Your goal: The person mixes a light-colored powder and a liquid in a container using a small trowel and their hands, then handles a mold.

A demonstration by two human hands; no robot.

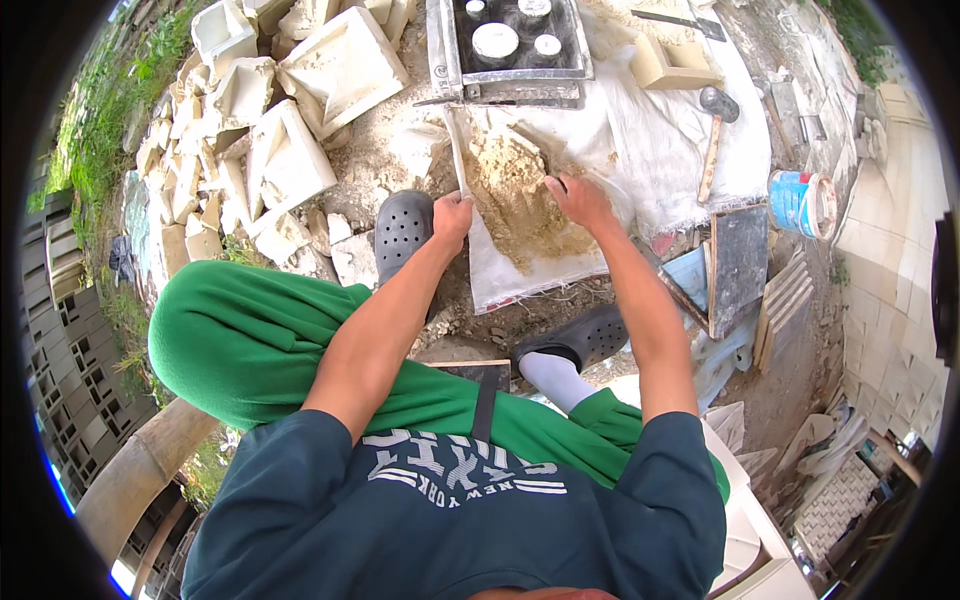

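My left hand is closed on the raised edge of a white woven sack, beside the grey clog on my left foot. A heap of damp, sandy tan material lies on the sack. At the right side of this heap, my right hand is closed around a dark object whose short end shows by the thumb; its kind is hidden by the fingers. Just beyond the heap stands a dark rectangular mould box with several round white-topped pieces inside.
Broken cream-coloured blocks are piled at the left. To the right lie a mallet, a cream hollow block, a blue-and-white bucket and a dark board. Grey clogs are on my feet, close to the sack.
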